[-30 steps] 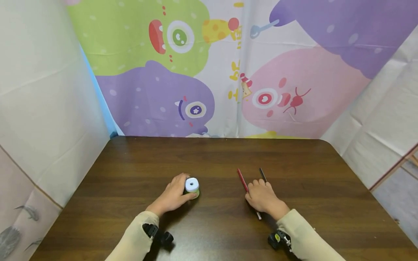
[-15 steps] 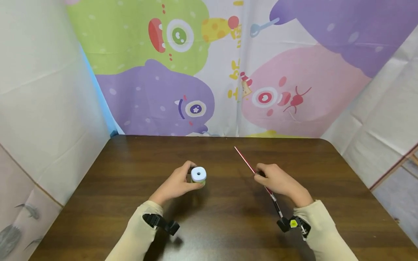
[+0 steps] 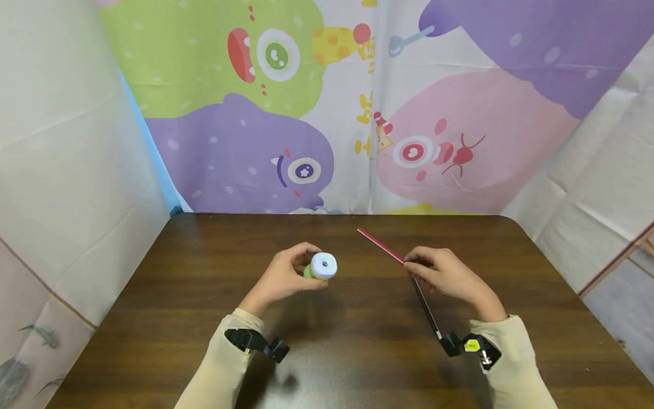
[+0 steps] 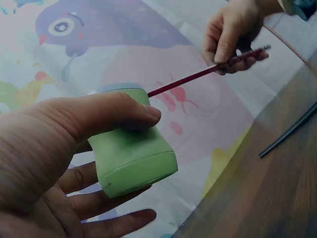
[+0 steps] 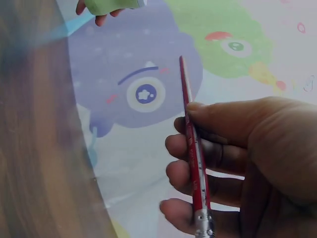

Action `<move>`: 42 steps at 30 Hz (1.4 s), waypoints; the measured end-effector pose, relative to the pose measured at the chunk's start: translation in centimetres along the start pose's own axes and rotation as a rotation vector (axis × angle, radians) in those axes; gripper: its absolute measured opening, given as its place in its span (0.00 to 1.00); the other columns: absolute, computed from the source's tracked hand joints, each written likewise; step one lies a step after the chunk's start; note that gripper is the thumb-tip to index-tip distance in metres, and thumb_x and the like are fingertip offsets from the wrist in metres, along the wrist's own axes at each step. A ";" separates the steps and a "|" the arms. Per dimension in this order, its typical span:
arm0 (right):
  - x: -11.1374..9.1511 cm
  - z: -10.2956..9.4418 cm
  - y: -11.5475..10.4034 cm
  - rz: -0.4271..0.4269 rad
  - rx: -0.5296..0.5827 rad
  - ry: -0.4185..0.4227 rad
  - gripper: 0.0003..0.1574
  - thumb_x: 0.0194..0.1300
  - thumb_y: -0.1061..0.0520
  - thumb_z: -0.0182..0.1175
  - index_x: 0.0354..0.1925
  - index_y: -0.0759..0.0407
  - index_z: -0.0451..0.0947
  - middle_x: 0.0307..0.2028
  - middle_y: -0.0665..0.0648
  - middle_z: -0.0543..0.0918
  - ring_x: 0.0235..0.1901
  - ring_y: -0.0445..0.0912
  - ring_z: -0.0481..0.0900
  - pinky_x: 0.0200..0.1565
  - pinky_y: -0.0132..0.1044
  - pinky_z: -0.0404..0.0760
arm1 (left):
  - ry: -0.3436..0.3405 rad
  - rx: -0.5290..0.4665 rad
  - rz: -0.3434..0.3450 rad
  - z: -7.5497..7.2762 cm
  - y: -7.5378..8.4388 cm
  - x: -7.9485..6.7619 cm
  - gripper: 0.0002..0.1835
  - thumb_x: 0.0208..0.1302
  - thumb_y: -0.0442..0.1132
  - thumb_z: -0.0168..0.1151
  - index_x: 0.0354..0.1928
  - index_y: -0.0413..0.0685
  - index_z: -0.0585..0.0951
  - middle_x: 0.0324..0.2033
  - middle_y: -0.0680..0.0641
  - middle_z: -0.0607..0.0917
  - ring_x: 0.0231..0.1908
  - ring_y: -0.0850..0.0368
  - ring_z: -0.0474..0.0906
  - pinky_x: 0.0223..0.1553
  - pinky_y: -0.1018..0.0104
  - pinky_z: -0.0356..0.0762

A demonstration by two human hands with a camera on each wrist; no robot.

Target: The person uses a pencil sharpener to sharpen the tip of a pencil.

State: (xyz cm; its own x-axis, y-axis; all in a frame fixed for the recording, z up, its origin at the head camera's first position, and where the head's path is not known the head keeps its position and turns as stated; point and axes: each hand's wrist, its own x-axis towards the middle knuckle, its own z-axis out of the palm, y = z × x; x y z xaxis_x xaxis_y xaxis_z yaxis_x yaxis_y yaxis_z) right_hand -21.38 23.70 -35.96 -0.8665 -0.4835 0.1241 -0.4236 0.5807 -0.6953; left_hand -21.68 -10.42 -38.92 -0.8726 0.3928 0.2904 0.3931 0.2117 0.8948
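My left hand (image 3: pixel 283 276) holds a green pencil sharpener (image 4: pixel 136 153) in the air, thumb across its body. Its white top (image 3: pixel 324 266) has a small round hole and faces up and toward the right. A red pencil (image 3: pixel 380 245) is pinched between the thumb and fingers of my right hand (image 3: pixel 452 275). In the right wrist view the pencil's silver ferrule end (image 5: pixel 203 223) points back toward the wrist, and the far end slants away. A black pencil (image 3: pixel 426 308) lies on the table below the right hand, partly hidden behind it.
Both hands are above a dark wooden table (image 3: pixel 230 244). A cartoon-printed curtain (image 3: pixel 352 187) hangs behind the far edge, with pale cloth walls at the left and right. A black camera is strapped to each wrist.
The left hand has lifted the sharpener and moved right and away with it. The right hand has picked up the red pencil and raised it, leaving the black pencil on the table.
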 end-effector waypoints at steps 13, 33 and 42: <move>-0.2 1.3 0.0 -0.135 -0.089 0.215 0.04 0.65 0.64 0.65 0.39 0.59 0.85 0.31 0.50 0.85 0.27 0.43 0.78 0.28 0.33 0.78 | 0.082 -0.046 -0.012 -0.4 -0.3 -0.7 0.29 0.40 0.28 0.81 0.50 0.38 0.84 0.42 0.44 0.85 0.39 0.54 0.80 0.42 0.62 0.80; -0.4 2.3 -1.6 -0.457 -0.172 0.279 0.14 0.55 0.69 0.71 0.36 0.52 0.85 0.32 0.42 0.82 0.28 0.35 0.75 0.29 0.23 0.73 | 0.046 0.033 0.062 -0.5 1.5 -1.3 0.27 0.40 0.32 0.82 0.49 0.43 0.86 0.35 0.50 0.81 0.36 0.53 0.77 0.35 0.63 0.79; -0.6 2.7 -2.8 -0.562 -0.433 0.448 0.05 0.61 0.54 0.71 0.35 0.54 0.87 0.31 0.45 0.80 0.29 0.39 0.76 0.25 0.33 0.75 | 0.055 0.040 0.062 -0.3 1.4 -1.5 0.28 0.38 0.32 0.83 0.48 0.42 0.87 0.34 0.50 0.81 0.37 0.53 0.76 0.35 0.65 0.78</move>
State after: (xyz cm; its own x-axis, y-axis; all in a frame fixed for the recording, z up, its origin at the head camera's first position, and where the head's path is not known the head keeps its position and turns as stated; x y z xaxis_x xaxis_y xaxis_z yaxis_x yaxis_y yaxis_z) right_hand -18.96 20.64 -35.98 -0.4809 -0.5233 0.7035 -0.8083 0.5755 -0.1244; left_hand -19.92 -11.00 -37.94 -0.8603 0.3572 0.3638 0.4572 0.2246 0.8605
